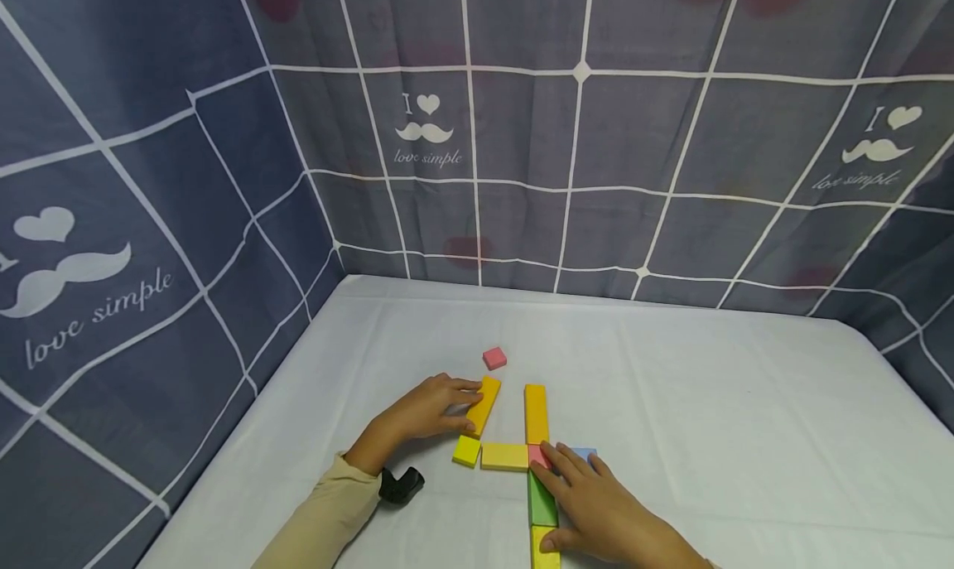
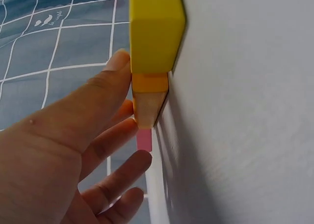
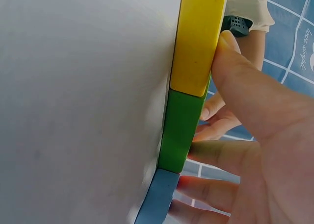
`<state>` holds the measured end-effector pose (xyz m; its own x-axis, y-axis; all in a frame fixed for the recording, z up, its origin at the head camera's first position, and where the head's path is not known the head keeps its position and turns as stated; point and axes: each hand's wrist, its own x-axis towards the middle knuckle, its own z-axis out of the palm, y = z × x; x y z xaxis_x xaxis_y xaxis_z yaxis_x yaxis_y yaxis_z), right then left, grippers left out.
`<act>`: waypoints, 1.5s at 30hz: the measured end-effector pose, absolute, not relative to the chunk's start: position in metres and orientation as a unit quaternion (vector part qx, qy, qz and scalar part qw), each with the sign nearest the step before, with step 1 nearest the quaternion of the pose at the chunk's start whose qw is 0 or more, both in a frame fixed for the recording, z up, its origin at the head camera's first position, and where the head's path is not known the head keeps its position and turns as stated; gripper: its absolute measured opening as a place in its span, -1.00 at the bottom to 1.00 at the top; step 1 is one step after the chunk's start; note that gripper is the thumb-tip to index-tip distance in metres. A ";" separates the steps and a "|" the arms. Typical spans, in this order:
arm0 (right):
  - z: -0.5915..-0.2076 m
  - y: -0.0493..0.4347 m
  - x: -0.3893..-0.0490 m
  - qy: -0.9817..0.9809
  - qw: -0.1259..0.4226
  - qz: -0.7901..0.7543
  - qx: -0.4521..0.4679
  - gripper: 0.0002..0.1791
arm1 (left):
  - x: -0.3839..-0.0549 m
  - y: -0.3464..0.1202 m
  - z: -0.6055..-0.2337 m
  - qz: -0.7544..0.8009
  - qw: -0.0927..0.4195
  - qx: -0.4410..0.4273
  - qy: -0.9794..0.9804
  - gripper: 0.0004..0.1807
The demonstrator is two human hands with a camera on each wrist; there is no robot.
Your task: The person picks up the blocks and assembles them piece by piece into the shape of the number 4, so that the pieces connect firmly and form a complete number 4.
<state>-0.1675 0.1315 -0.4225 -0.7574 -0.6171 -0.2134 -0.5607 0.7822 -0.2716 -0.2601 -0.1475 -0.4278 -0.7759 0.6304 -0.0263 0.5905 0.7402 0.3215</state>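
Observation:
My left hand (image 1: 436, 407) rests its thumb and fingertips along the side of a long orange block (image 1: 486, 407), which lies slanted on the white table. Close to the thumb sits a small yellow square block (image 1: 466, 451). The right hand (image 1: 604, 507) spreads over a cross-like layout, its thumb on a yellow block (image 1: 546, 552) and fingertips on the pink centre block (image 1: 535, 455) and by a blue block (image 1: 586, 452). Around that centre lie a green block (image 1: 542, 503), a pale yellow block (image 1: 504, 457) and an upright-running orange-yellow block (image 1: 536, 413).
A loose pink block (image 1: 494, 359) lies beyond the left hand. A black wrist device (image 1: 401, 486) sits at the left cuff, close over the white tablecloth (image 1: 708, 395). Dark gridded curtains (image 1: 522, 130) hang behind and to the left of the table.

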 end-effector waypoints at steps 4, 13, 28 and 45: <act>-0.421 0.131 -0.169 0.934 0.155 -0.095 -0.308 0.02 | -0.261 -0.146 -0.425 0.158 0.071 0.322 0.931 -0.41; -0.424 0.130 -0.167 0.933 0.168 -0.104 -0.300 -0.02 | -0.257 -0.145 -0.427 0.166 0.083 0.305 0.934 -0.44; -0.425 0.130 -0.168 0.933 0.185 -0.106 -0.289 0.03 | -0.255 -0.147 -0.431 0.163 0.060 0.329 0.928 -0.45; -0.428 0.136 -0.166 0.927 0.144 -0.115 -0.326 0.03 | -0.287 -0.131 -0.416 0.159 0.019 0.301 0.940 -0.55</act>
